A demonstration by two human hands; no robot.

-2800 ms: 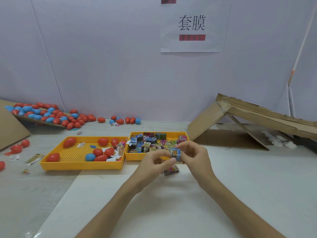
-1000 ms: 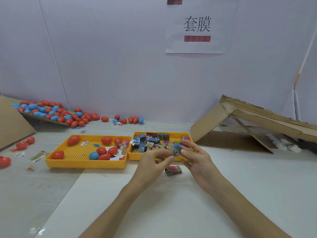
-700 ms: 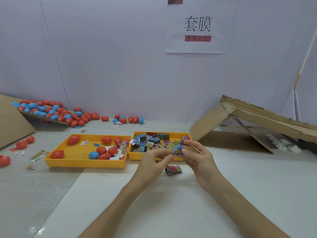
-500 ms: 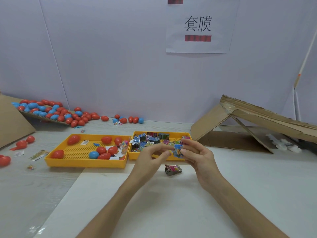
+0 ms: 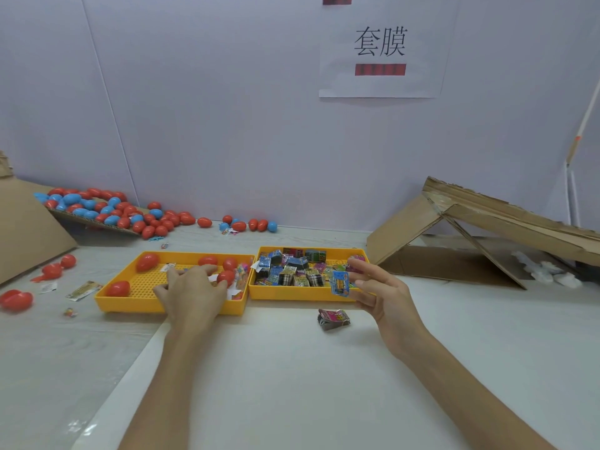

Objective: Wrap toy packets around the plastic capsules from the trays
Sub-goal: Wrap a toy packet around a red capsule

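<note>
The left hand [image 5: 191, 293] has left the right hand [image 5: 383, 295] and gone over to the yellow capsule tray [image 5: 130, 305]. Its bent fingers [image 5: 194, 276] hide whatever lies beneath, so whether it grips a capsule cannot be told, and a red capsule [image 5: 225, 277] shows just past its fingertips. The right hand hangs before the packet tray [image 5: 292, 293] with its other fingers spread, pinching a blue toy packet [image 5: 339, 284] by its edge, while a folded packet [image 5: 333, 318] lies on the table [image 5: 292, 384] just below it.
</note>
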